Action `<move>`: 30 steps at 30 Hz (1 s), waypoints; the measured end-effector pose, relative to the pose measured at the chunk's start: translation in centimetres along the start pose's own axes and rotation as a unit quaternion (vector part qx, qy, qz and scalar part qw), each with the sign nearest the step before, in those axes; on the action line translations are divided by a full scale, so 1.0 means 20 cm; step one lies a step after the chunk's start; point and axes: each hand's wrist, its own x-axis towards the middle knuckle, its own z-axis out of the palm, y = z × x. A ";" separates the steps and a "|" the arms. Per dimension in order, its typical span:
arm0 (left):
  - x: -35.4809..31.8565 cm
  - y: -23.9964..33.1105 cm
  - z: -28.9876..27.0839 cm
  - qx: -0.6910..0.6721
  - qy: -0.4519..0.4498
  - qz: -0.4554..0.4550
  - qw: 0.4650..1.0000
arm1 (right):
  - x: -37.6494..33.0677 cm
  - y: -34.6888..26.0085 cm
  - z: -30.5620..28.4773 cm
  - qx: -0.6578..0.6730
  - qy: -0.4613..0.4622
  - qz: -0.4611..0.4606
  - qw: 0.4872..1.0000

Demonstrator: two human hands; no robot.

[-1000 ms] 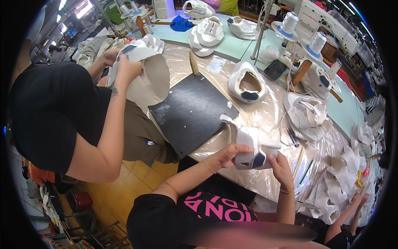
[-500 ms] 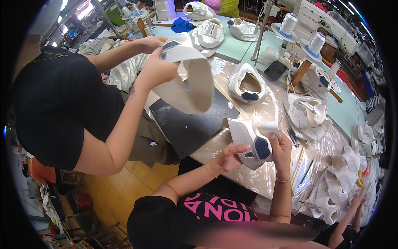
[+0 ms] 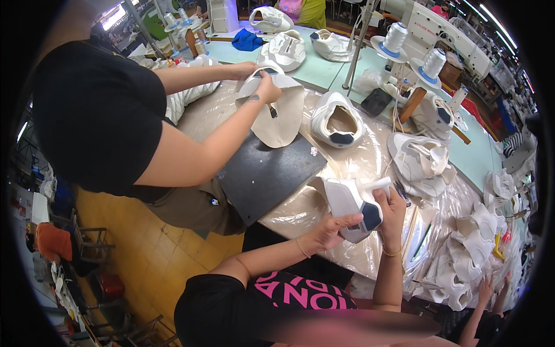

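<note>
Between both my hands is a white shoe upper (image 3: 342,199) with a dark navy heel patch (image 3: 371,215), held above the near side of the table. My left hand (image 3: 330,232) grips its lower edge, the thumb lying against the side by the patch. Closed on the collar is my right hand (image 3: 392,209), its fingers partly hidden behind the upper. A co-worker at the left holds another pale upper (image 3: 280,118) with both hands over a black board (image 3: 269,176). Just beyond my hands a finished-looking upper (image 3: 338,118) rests with its opening facing me.
Plastic film (image 3: 364,156) covers the table. Stacked uppers (image 3: 419,165) and a large pile of uppers (image 3: 468,251) lie to the right, where another person's hand (image 3: 484,289) reaches in. Thread cones (image 3: 395,39), a sewing machine (image 3: 445,32) and a metal pole (image 3: 357,49) stand at the back.
The co-worker has leaned in, and their upper now hangs with its opening spread. My hands have tilted my upper slightly, its heel patch shifting a little right and down.
</note>
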 end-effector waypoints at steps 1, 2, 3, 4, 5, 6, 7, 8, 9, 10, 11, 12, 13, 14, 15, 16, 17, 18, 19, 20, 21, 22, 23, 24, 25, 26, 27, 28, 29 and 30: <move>0.00 -0.01 0.01 -0.002 0.003 0.005 1.000 | 0.00 0.00 0.00 -0.005 0.002 0.000 1.000; 0.01 -0.01 0.01 0.000 0.002 0.005 1.000 | 0.00 0.00 0.00 -0.010 0.004 0.000 1.000; 0.01 -0.02 0.01 -0.009 -0.002 0.008 1.000 | 0.00 0.00 0.00 -0.012 0.009 -0.006 1.000; 0.01 -0.02 0.01 -0.013 -0.011 0.005 1.000 | -0.01 0.01 0.00 -0.013 0.014 -0.012 1.000; 0.01 -0.03 0.01 -0.018 -0.018 0.007 1.000 | -0.01 0.01 0.00 -0.024 0.013 -0.012 1.000; 0.02 -0.03 0.01 -0.013 -0.020 0.006 1.000 | 0.00 0.01 0.00 -0.023 0.019 -0.016 0.999; 0.02 -0.03 0.00 -0.007 -0.021 0.009 1.000 | 0.00 0.01 0.00 -0.031 0.019 -0.015 0.999; 0.02 -0.03 0.00 0.002 -0.015 0.009 1.000 | 0.00 0.01 0.00 -0.039 0.019 -0.014 0.999; 0.02 -0.03 0.00 0.001 -0.023 0.010 1.000 | 0.00 0.01 0.00 -0.034 0.026 -0.013 0.999; 0.03 -0.04 0.00 0.004 -0.024 0.008 1.000 | 0.01 0.01 0.00 -0.029 0.032 -0.013 0.999; 0.03 -0.04 0.00 0.006 -0.033 0.004 0.999 | 0.01 0.01 -0.01 -0.024 0.037 -0.013 0.999; 0.04 -0.04 0.00 0.008 -0.025 0.006 1.000 | 0.01 0.01 -0.01 -0.030 0.035 -0.012 0.999; 0.04 -0.04 0.01 0.009 -0.026 0.004 1.000 | 0.00 0.00 -0.01 -0.036 0.034 -0.012 0.999; 0.04 -0.04 0.01 0.009 -0.028 0.002 1.000 | 0.00 0.00 -0.01 -0.043 0.033 -0.012 0.998; 0.04 -0.05 0.01 0.015 -0.028 0.004 0.999 | 0.00 0.00 -0.01 -0.047 0.025 -0.021 0.998; 0.04 -0.05 0.01 0.020 -0.029 0.006 0.999 | 0.00 -0.01 -0.01 -0.052 0.018 -0.029 0.998; 0.04 -0.05 0.00 0.033 -0.015 0.000 0.999 | -0.01 -0.02 -0.01 -0.056 0.011 -0.037 0.998; 0.03 -0.05 0.00 0.028 -0.026 0.015 0.999 | -0.01 -0.02 -0.01 -0.068 0.002 -0.029 0.997; 0.03 -0.05 0.00 0.031 -0.023 0.024 0.999 | 0.00 -0.02 -0.01 -0.066 0.003 -0.027 0.997; 0.02 -0.05 0.00 0.038 -0.027 0.030 0.998 | 0.00 -0.02 -0.01 -0.065 0.003 -0.024 0.998; 0.02 -0.04 -0.01 0.034 -0.018 0.025 0.999 | 0.00 -0.02 0.00 -0.063 -0.006 -0.026 0.998; 0.02 -0.03 -0.01 0.034 -0.017 0.018 0.999 | 0.01 -0.01 0.00 -0.063 -0.005 -0.011 0.998; 0.02 -0.02 -0.02 0.037 -0.012 0.015 0.999 | 0.02 0.00 0.00 -0.063 -0.012 -0.001 0.998; 0.03 -0.02 -0.02 0.030 -0.025 0.011 0.999 | 0.02 0.01 0.01 -0.060 -0.016 0.003 0.998; 0.03 -0.01 -0.02 0.026 -0.034 0.010 0.999 | 0.02 0.03 0.01 -0.054 -0.022 0.005 0.998; 0.04 0.00 -0.02 0.026 -0.046 0.012 0.999 | 0.03 0.04 0.01 -0.045 -0.024 0.002 0.999; 0.04 0.01 -0.01 0.022 -0.042 0.010 0.999 | 0.03 0.05 0.02 -0.039 -0.028 0.002 0.999; 0.05 0.01 0.00 0.022 -0.039 0.009 0.999 | 0.04 0.05 0.01 -0.042 -0.023 0.011 0.999; 0.05 0.01 0.01 0.027 -0.025 0.002 0.999 | 0.04 0.05 0.01 -0.048 -0.021 0.027 0.998; 0.06 0.01 0.03 0.032 -0.025 0.021 0.999 | 0.04 0.03 0.00 -0.070 -0.006 0.059 0.996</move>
